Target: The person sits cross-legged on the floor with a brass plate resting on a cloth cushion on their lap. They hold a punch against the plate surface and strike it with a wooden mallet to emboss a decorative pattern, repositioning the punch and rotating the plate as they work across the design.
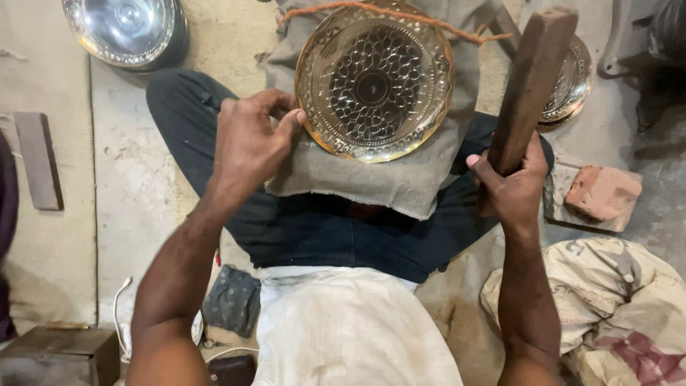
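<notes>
A round brass plate (374,80) with an embossed floral pattern lies on a grey cloth pad (400,179) across my lap. My left hand (250,136) pinches the plate's left rim, thumb pressed near the edge; whether a small tool sits in the fingers I cannot tell. My right hand (511,187) grips a long brown wooden block (532,82), held upright and raised to the right of the plate.
A shiny steel bowl (127,28) sits on the floor at top left. Another patterned plate (572,82) lies behind the wooden block. A brick (602,193) and a sack (614,300) are on the right, a wooden strip (39,161) on the left.
</notes>
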